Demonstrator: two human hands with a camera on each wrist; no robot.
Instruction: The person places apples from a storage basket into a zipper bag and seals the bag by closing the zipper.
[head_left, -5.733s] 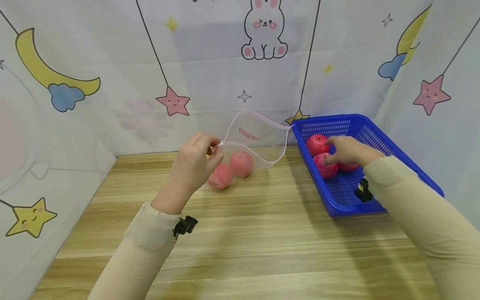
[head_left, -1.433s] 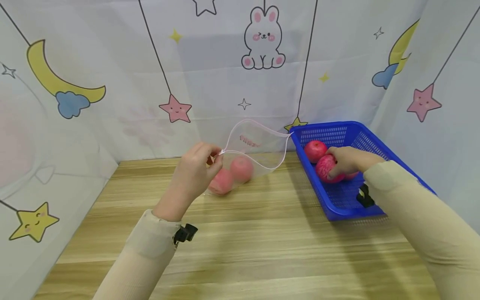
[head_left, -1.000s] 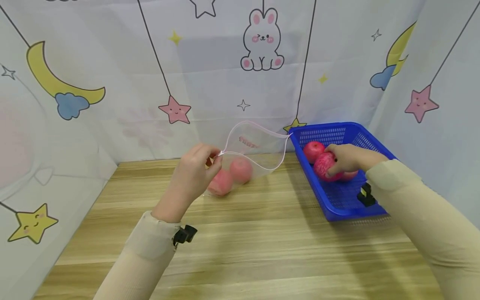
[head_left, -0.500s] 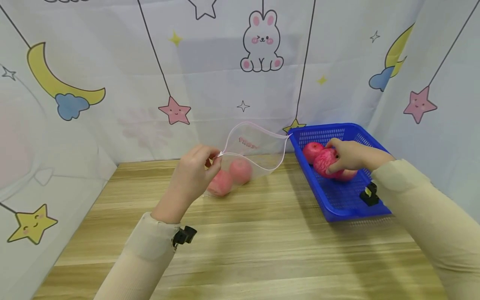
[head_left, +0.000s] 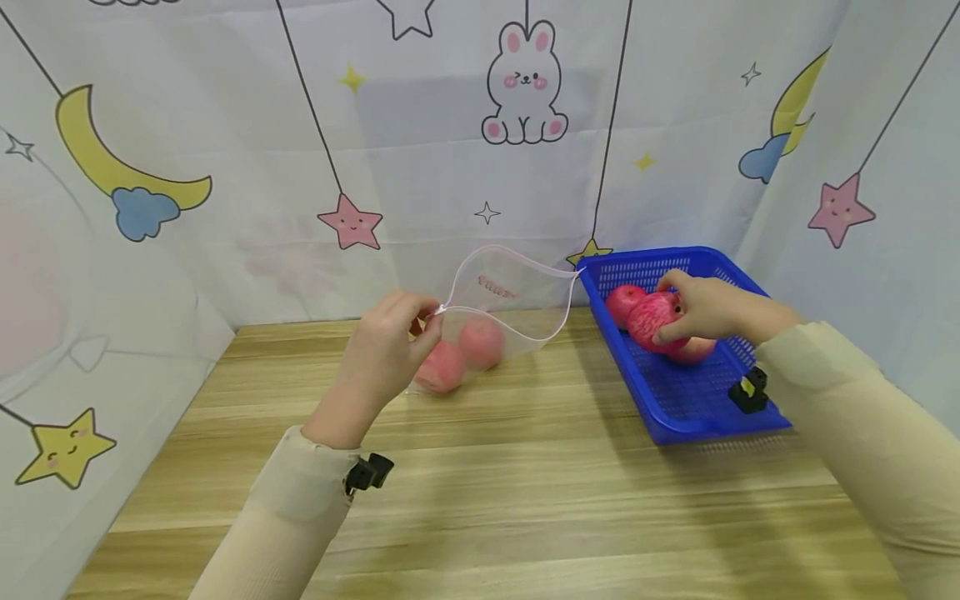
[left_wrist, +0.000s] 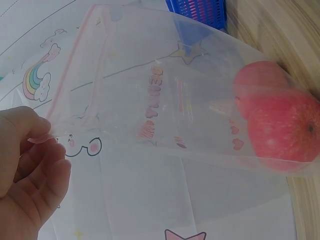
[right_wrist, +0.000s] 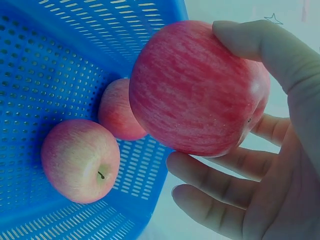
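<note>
Thumb on one side and fingertips on the other, the right hand (head_left: 712, 310) is clamped round a red apple (right_wrist: 192, 87), holding it inside the left part of the blue basket (head_left: 636, 379). Whether this fruit touches its neighbours cannot be told. Below it in the right wrist view lie a paler apple (right_wrist: 75, 155), its stem showing, and a partly hidden apple (right_wrist: 115, 112) close beside that one.

Across from the basket, the left hand (head_left: 388, 337) pinches the corner of a clear bag (left_wrist: 200, 115) between thumb and fingers. Its pink-edged mouth is spread wide, and the far corner reaches the basket's rim. Two bagged apples (left_wrist: 282, 130) sit side by side at the bottom, near the left hand.

Under everything is a wood-grain table (head_left: 487, 500); behind hangs a white cloth (head_left: 435, 158) printed with a bunny, stars and moons. Both beige sleeves (head_left: 273, 508) carry small black devices (head_left: 369, 472) at the wrist.
</note>
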